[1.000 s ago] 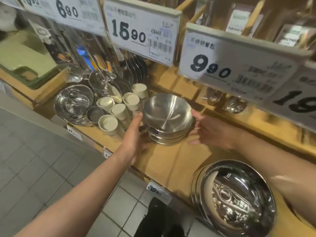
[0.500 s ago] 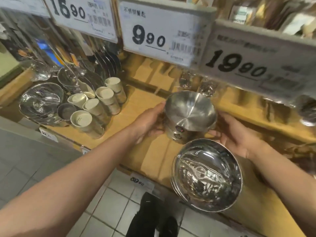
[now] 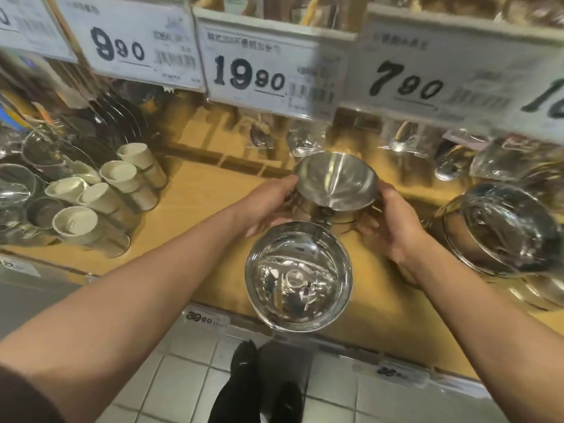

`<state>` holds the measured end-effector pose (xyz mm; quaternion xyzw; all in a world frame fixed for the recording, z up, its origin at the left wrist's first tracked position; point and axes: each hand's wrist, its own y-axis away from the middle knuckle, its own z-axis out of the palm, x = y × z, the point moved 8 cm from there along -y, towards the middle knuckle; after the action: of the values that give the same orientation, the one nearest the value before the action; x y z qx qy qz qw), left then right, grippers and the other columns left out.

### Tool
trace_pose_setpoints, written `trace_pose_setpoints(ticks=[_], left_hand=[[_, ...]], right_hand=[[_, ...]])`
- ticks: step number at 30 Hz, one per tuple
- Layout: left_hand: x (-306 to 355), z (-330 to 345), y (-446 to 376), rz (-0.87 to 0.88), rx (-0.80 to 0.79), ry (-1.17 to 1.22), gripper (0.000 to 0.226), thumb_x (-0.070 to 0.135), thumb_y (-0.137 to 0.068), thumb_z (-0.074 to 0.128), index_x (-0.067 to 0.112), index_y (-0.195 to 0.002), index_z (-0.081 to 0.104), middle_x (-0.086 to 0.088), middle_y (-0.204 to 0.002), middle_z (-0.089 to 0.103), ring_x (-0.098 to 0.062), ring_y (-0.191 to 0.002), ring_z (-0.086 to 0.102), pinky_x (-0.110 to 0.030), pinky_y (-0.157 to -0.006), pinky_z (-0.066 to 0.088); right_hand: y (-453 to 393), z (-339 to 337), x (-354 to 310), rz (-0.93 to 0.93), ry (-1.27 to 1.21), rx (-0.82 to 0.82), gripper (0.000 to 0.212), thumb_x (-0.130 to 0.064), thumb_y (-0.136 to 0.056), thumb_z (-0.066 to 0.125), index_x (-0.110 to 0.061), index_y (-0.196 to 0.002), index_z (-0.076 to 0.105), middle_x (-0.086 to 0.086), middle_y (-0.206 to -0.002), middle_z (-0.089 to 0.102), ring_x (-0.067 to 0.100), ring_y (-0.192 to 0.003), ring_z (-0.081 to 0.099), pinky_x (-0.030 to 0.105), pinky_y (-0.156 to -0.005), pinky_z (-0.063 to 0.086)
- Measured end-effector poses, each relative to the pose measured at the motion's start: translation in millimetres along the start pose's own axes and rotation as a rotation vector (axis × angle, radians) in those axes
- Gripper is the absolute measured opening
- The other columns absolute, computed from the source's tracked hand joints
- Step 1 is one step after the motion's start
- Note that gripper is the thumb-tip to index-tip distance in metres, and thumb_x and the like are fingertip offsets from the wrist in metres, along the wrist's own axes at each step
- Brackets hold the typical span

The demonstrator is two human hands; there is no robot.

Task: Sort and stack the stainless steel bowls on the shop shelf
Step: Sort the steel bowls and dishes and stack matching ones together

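While we grip the bowl stack (image 3: 335, 190) between left hand (image 3: 268, 206) and right hand (image 3: 387, 221), fingers curled round its sides, it has travelled rightward along the shelf (image 3: 195, 215), now at twelve o'clock of the shiny bowl (image 3: 297, 276), nearly placed.

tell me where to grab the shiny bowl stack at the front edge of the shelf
Take the shiny bowl stack by its outer wall under the rim, one hand from each side. It sits upright and open-topped, overhanging the wooden shelf edge, so its sides look free.
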<state>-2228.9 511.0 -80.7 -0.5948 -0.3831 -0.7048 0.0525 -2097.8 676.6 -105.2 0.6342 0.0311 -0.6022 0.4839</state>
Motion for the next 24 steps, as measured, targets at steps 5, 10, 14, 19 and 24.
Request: trace_pose_setpoints(ticks=[5, 10, 14, 19, 24], left_hand=[[11, -8, -15, -0.051, 0.084, -0.042, 0.030, 0.025, -0.107, 0.042, 0.007, -0.118, 0.063, -0.015, -0.115, 0.072, -0.021, -0.094, 0.074, -0.037, -0.082, 0.062], [11, -6, -20, -0.091, 0.128, -0.033, 0.024, 0.022, -0.103, 0.053, 0.005, -0.115, 0.065, -0.018, -0.115, 0.073, -0.029, -0.099, 0.074, -0.030, -0.066, 0.063], [11, -4, -21, -0.051, 0.127, 0.000, 0.026, 0.020, -0.102, 0.052, 0.006, -0.122, 0.064, -0.012, -0.113, 0.073, -0.023, -0.092, 0.073, -0.035, -0.073, 0.061], [9, 0, -20, -0.039, 0.123, 0.033, 0.017, 0.013, -0.102, 0.050, 0.010, -0.111, 0.063, -0.011, -0.109, 0.071, -0.021, -0.085, 0.073, -0.040, -0.080, 0.063], [10, -2, -19, -0.059, 0.158, -0.001, 0.028, 0.020, -0.103, 0.051, 0.010, -0.128, 0.060, -0.011, -0.130, 0.063, -0.022, -0.110, 0.066, -0.036, -0.075, 0.062]], right_hand=[[0, -13, -5, -0.044, 0.159, 0.127, 0.024, -0.045, -0.095, 0.055, -0.028, -0.098, 0.072, -0.014, -0.089, 0.077, 0.012, -0.100, 0.066, 0.036, -0.082, 0.059], [-1, -14, -9, -0.097, 0.240, 0.167, 0.033, -0.042, -0.094, 0.048, -0.022, -0.105, 0.073, -0.003, -0.105, 0.077, 0.017, -0.102, 0.069, 0.041, -0.095, 0.057], [-1, -15, -6, -0.144, 0.215, 0.113, 0.037, -0.040, -0.097, 0.047, -0.024, -0.117, 0.073, -0.005, -0.113, 0.077, 0.015, -0.109, 0.069, 0.039, -0.100, 0.054], [0, -14, -13, -0.173, 0.225, 0.126, 0.035, -0.036, -0.098, 0.045, -0.022, -0.114, 0.073, -0.003, -0.110, 0.077, 0.018, -0.110, 0.068, 0.042, -0.102, 0.053], [3, -10, -15, -0.124, 0.203, 0.097, 0.035, -0.032, -0.100, 0.043, -0.019, -0.119, 0.070, 0.002, -0.110, 0.076, 0.017, -0.102, 0.068, 0.027, -0.077, 0.058]])
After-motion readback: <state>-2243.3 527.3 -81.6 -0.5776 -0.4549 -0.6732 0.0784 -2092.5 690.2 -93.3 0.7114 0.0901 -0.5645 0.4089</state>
